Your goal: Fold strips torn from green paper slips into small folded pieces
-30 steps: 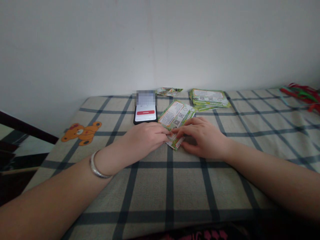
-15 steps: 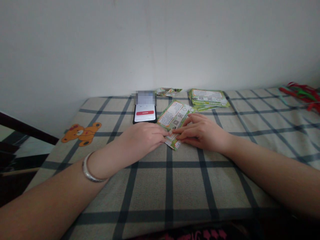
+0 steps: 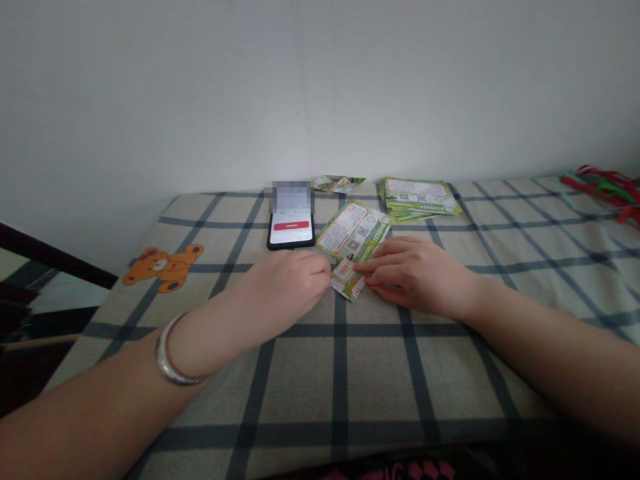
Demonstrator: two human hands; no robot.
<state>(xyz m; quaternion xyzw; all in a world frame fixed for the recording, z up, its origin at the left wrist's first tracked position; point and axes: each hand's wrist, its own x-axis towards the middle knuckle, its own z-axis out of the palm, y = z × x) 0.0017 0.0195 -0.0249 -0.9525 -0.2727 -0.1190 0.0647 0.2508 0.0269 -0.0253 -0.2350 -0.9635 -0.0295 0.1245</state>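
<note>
A green and white printed leaflet (image 3: 353,230) with text and QR codes lies flat on the table, its near corner folded over into a small flap. At the flap's left edge is my left hand (image 3: 295,283), fingers curled together and closed on the paper, with fingertips partly hidden. My right hand (image 3: 417,270) is closed on the leaflet's right edge, index fingertip resting on the flap and the thumb beneath the other fingers. A silver bangle (image 3: 173,353) circles my left wrist.
Just beyond my left hand lies a phone (image 3: 291,230) with a lit screen. A stack of similar leaflets (image 3: 420,197) and a folded paper piece (image 3: 340,183) sit by the wall. Red and green strips (image 3: 607,190) lie far right; a bear picture (image 3: 163,267) is at left on the checked tablecloth (image 3: 305,380).
My hands have moved apart from the folded corner, the left leftward and the right slightly rightward and nearer me. More of the flap and the leaflet's right side now shows.
</note>
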